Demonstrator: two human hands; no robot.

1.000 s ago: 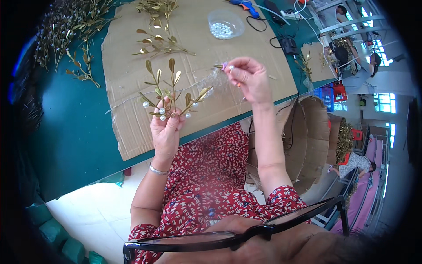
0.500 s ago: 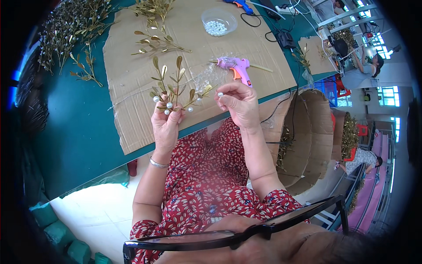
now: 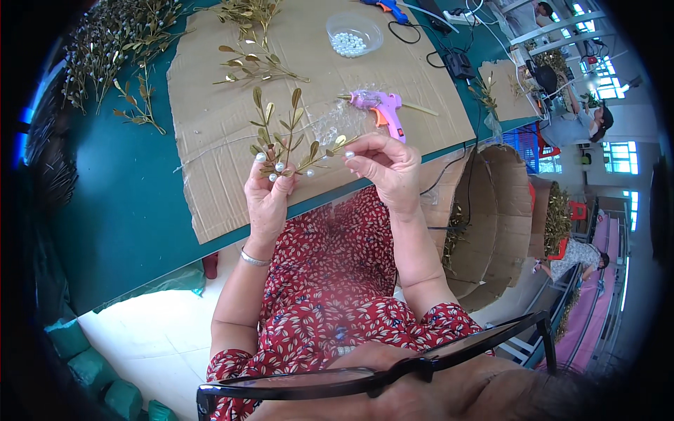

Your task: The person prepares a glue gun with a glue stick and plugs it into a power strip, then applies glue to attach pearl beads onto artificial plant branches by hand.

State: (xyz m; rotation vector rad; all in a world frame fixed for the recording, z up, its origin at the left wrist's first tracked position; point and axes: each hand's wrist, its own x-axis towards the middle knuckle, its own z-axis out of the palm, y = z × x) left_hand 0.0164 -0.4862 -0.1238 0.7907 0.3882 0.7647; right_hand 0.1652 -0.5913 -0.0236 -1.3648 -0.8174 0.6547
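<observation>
Between the fingers and thumb of my left hand [image 3: 268, 200] is a gold artificial leaf sprig [image 3: 284, 137], held upright above the cardboard's near edge. Several white pearl beads sit on it, some close to my fingertips and others along its right-hand twig. My right hand [image 3: 393, 172] is closed in a pinch on a single white pearl bead [image 3: 349, 154], right beside the tip of that twig. I cannot make out whether bead and twig touch. A purple hot glue gun [image 3: 379, 105] lies just beyond my right hand, its nozzle pointing left over clear glue strands.
A clear tub [image 3: 354, 35] of loose beads stands at the back of the cardboard sheet [image 3: 232, 182]. Gold sprigs [image 3: 260, 67] lie left of it, with a beaded pile [image 3: 105, 49] farther left. A blue glue gun [image 3: 386, 7], cables and a large cardboard box [image 3: 502, 217] are to the right.
The sprig in my left hand has shifted slightly right. My right hand has turned a little, and its bead is now closer to the right-hand twig.
</observation>
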